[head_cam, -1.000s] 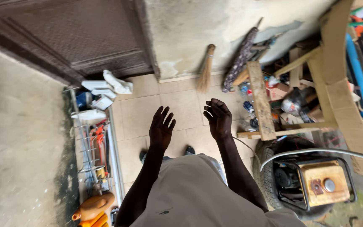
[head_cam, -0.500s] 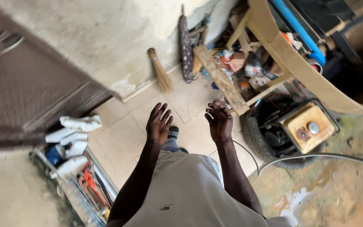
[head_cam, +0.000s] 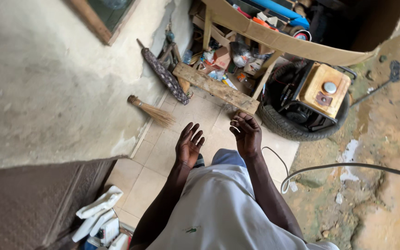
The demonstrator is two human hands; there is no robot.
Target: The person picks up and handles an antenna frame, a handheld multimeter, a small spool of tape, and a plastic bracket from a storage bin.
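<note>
Both hands are held out in front of the body above a tiled floor (head_cam: 195, 115). The left hand (head_cam: 189, 144) is spread open, fingers extended and slightly fanned, palm side partly seen; nothing is held and nothing is touched by it. The right hand (head_cam: 245, 133) is loosely curled, fingers bent inward. A small thin white piece (head_cam: 234, 127) is seen at its fingertips, apparently pinched between thumb and a finger; what the piece is cannot be told, too small. The two hands are kept apart, a clear gap seen between them, neither touching the other.

A white garment (head_cam: 218, 213) is worn below the forearms, with a bit of blue cloth (head_cam: 228, 157) seen just beneath the hands. A small straw broom (head_cam: 153, 111) is laid on the tiles by the wall (head_cam: 52, 83), well ahead of the left hand. A worn wooden plank (head_cam: 216, 88) is set just beyond the right hand. A generator with a tan top (head_cam: 322, 90) is seated inside a black tyre (head_cam: 285, 127), to the right of the right hand. A grey cable (head_cam: 348, 165) is run across the dirt ground at the right. White bottles (head_cam: 99, 215) are stacked in a rack at lower left.
</note>
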